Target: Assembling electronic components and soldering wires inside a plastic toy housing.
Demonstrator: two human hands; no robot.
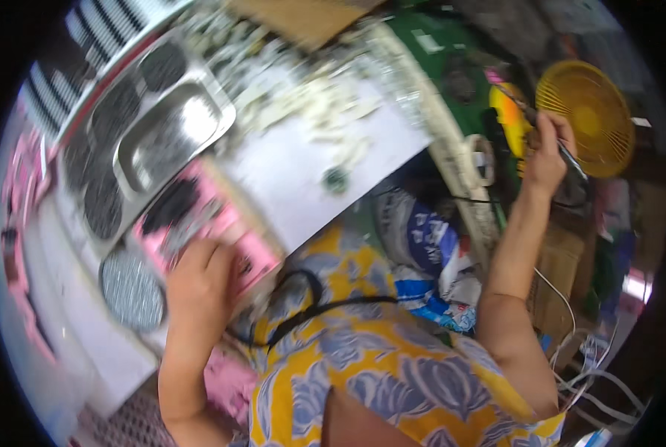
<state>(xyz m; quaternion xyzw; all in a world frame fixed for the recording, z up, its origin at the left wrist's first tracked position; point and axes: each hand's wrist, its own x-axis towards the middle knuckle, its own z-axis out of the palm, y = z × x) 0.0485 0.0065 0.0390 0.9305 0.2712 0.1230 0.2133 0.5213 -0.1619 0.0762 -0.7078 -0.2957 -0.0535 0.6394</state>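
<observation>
My left hand (199,279) rests on a pink block (262,257) at the left, its fingers curled down. Whatever those fingers hold, if anything, is hidden. Thin dark bristle-like pieces (170,207) and a greyish strip (191,227) lie on the block just beyond the fingertips. Out at the far right, my right hand (547,160) is closed around a slender dark tool (571,160) with a shiny end; blur hides its exact kind. That hand is beside a yellow round basket (586,112).
A metal compartment tray (229,112) holds dark thin pieces. Near it sits a round dish of grey strands (132,290). Pale scraps (322,108) are strewn over the white tabletop (273,190). A tape roll (480,160), bags (422,238) and white cables (609,380) are to the right.
</observation>
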